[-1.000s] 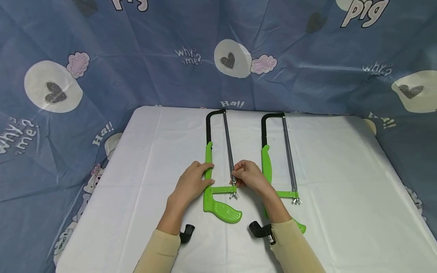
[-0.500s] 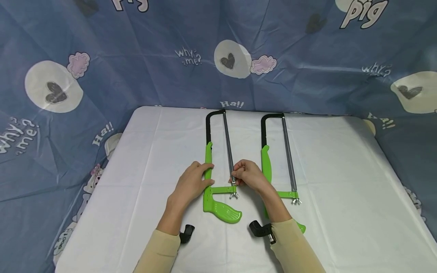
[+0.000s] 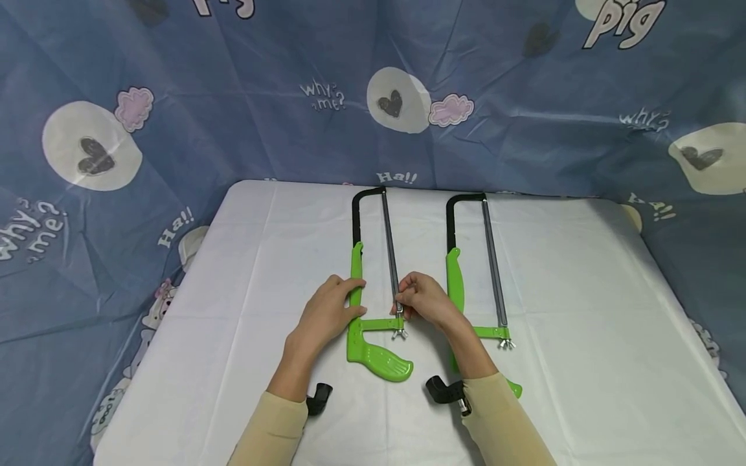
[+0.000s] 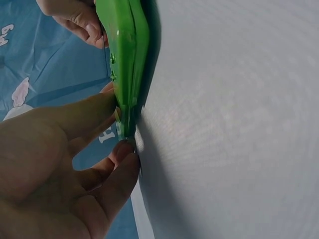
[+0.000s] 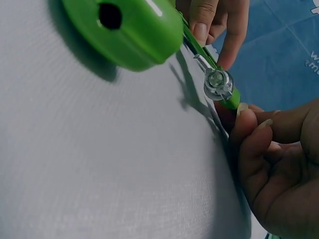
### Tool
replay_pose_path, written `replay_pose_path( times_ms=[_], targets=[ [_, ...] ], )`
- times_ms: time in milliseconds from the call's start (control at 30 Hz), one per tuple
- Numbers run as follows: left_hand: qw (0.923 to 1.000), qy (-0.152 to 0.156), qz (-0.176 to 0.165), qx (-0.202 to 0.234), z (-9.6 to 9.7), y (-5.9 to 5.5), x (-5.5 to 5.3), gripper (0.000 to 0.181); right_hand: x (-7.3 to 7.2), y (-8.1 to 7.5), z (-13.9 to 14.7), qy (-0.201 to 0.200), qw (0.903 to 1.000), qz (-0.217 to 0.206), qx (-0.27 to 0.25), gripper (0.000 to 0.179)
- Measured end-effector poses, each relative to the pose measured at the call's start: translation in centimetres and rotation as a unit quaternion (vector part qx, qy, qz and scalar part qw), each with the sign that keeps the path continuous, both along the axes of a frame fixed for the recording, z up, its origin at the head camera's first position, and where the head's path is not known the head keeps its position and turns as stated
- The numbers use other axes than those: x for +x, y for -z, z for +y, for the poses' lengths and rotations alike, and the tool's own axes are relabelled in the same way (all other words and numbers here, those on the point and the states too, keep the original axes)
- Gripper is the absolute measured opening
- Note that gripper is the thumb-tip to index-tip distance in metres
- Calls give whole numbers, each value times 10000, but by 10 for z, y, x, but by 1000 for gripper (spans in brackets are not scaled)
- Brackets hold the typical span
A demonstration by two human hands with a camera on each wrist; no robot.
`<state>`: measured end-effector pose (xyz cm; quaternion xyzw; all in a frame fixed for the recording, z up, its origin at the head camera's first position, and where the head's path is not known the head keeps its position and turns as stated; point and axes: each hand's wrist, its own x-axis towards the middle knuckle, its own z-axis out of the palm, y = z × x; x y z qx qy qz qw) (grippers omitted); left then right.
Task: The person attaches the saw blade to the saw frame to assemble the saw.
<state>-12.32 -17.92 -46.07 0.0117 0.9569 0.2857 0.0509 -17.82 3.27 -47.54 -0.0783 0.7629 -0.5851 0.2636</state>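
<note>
A hacksaw [image 3: 387,364] with a green handle and black front frame lies on the white cloth. My left hand [image 3: 329,310] grips the green part of its frame between thumb and fingers. At the near end of its grey blade [image 3: 389,239], my right hand [image 3: 428,299] pinches the blade just above the wing nut [image 3: 399,334]. The right wrist view shows that metal wing nut [image 5: 216,78] close beside the right fingertips, which hide the blade's end. In the left wrist view, the left hand's thumb and fingers lie around the green frame [image 4: 130,55].
A second hacksaw [image 3: 455,278] of the same kind lies to the right, its handle partly covered by my right forearm. White cloth [image 3: 594,362] covers the table. Behind and at the sides hangs a blue printed curtain [image 3: 280,142].
</note>
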Motion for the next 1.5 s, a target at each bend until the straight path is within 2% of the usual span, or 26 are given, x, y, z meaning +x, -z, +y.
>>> replay_pose_path(
  times_ms=[267,533,1133,1500],
  targets=[
    [10000,-20,7,35,0,-3,1,52,1,1,2,98,9998,144,-28,12],
    [10000,-24,4,70,1,0,0,51,2,5,2,237,9993,295,66,11],
    [10000,6,10,40,1,0,2,52,5,5,1,679,9973,47,293,15],
    [10000,4,-59,-27,2,-1,0,51,10,0,0,715,9954,235,592,16]
  ],
)
